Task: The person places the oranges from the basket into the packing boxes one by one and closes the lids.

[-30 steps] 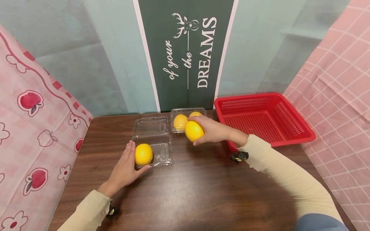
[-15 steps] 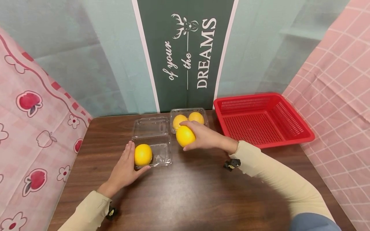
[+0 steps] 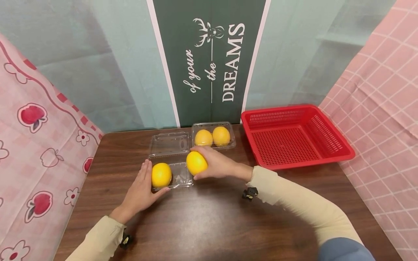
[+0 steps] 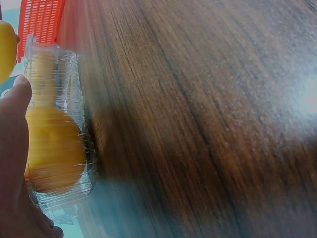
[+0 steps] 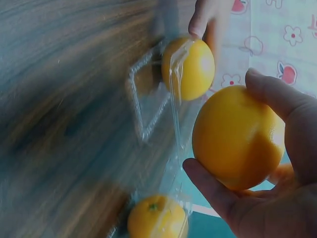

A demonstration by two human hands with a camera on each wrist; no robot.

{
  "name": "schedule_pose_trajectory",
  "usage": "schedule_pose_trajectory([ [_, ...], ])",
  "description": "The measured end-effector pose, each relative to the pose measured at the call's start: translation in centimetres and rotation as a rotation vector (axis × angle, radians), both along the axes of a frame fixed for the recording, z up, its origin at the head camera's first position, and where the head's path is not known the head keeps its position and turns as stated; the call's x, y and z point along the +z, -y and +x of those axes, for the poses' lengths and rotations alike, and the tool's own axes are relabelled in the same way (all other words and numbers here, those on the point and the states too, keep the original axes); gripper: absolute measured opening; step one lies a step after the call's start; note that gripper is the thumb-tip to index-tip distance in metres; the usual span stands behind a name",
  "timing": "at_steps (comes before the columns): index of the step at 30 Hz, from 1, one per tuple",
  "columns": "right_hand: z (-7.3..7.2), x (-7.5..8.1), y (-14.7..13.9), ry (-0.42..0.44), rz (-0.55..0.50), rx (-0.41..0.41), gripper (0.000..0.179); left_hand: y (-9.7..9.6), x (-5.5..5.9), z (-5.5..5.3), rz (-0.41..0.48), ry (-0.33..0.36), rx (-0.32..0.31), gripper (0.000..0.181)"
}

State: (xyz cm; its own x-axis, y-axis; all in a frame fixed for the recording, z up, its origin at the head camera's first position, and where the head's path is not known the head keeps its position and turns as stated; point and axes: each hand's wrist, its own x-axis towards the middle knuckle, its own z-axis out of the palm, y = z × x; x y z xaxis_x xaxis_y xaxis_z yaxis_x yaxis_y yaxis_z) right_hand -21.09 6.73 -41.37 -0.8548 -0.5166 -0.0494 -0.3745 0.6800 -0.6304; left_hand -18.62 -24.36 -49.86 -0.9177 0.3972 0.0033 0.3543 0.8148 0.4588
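My right hand [image 3: 218, 163] grips an orange [image 3: 196, 164] above the right end of an unlidded clear plastic clamshell box [image 3: 185, 173]. In the right wrist view the thumb and fingers curl round this held orange [image 5: 237, 136]. Another orange [image 3: 161, 175] sits in the left half of the box. My left hand [image 3: 138, 194] rests against the box's left side, its fingers straight and its thumb along the front edge. The left wrist view shows the thumb [image 4: 20, 96] beside the ribbed box wall, with the seated orange [image 4: 54, 148] behind the plastic.
Behind the held orange stands a second clear box [image 3: 233, 145] with two oranges [image 3: 221, 136] inside. A red perforated basket [image 3: 294, 145] is at the back right. The clamshell's lid [image 3: 169, 143] lies back toward the curtain [image 3: 130, 90] on the brown table [image 3: 202, 224].
My right hand has moved left and toward me with the orange, from in front of the back box to over the unlidded box. The left hand has stayed in place.
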Motion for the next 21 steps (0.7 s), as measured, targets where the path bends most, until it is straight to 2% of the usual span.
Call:
schedule_pose_trajectory([
  [11, -0.2, -1.2, 2.3, 0.004, -0.041, -0.034, 0.089, 0.1, -0.2, -0.1, 0.006, 0.011, -0.004, 0.120],
  [21, -0.3, -2.1, 4.0, 0.009, -0.018, -0.088, 0.090, 0.2, -0.2, -0.1, 0.018, -0.010, -0.015, 0.119],
])
